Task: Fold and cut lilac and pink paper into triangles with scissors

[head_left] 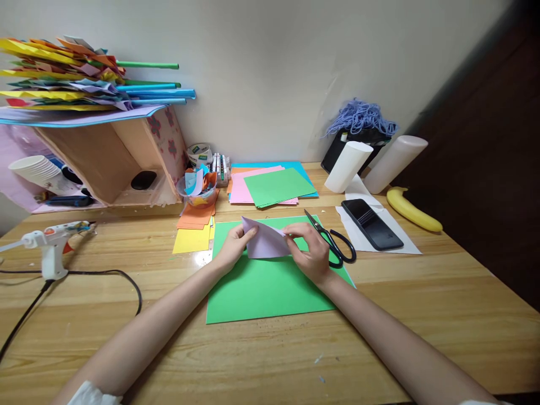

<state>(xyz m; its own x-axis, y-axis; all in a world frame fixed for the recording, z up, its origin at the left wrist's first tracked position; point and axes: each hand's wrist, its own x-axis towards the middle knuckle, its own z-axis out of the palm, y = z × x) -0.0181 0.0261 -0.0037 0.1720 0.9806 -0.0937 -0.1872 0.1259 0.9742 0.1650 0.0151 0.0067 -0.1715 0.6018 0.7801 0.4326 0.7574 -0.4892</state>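
A small lilac sheet of paper (pixel 268 242) is held up between my two hands, over a large green sheet (pixel 261 292) lying flat on the table. My left hand (pixel 232 246) pinches its left edge, with the thumb on the near face. At the right edge, my right hand (pixel 309 250) grips the paper between thumb and fingertips. The paper looks slightly bent, its upper left corner pointing up. Black-handled scissors (pixel 335 247) lie just right of my right hand, partly on the green sheet, blades pointing away.
Orange (pixel 196 218) and yellow paper pieces (pixel 192 239) lie left of the green sheet, coloured sheets (pixel 278 185) behind it. A hot glue gun (pixel 54 247) with its cord stands at left. A phone (pixel 371 224) and a banana (pixel 413 210) lie at right.
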